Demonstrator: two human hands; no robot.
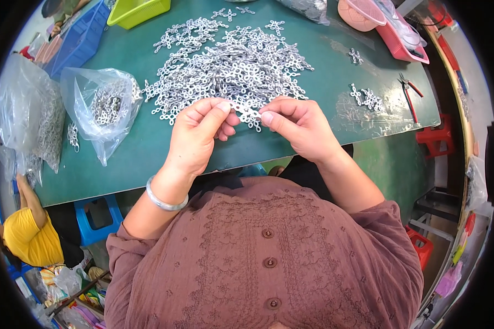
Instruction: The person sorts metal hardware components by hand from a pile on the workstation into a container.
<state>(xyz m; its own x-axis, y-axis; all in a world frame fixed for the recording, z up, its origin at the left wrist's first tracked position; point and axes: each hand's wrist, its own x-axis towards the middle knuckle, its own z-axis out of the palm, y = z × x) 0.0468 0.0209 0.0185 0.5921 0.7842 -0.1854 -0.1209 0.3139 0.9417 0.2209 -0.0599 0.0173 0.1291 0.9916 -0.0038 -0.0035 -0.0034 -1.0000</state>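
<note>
Between my hands is a small silver cross-shaped piece of looped metal (249, 114), held just over the table's near side. My left hand (198, 130) is closed, thumb and forefinger pinching its left end. From the other side, my right hand (301, 125) pinches the right end between thumb and finger. Just beyond my fingers spreads a large pile of similar silver pieces (236, 63). What lies under the held piece is partly hidden by my fingers.
A clear plastic bag (107, 134) of such pieces stands open at left, beside fuller bags (30, 109). Red-handled pliers (409, 98) lie at right near a small cluster (372, 100). Blue, green and pink baskets line the far side. A person in yellow (33, 236) sits at lower left.
</note>
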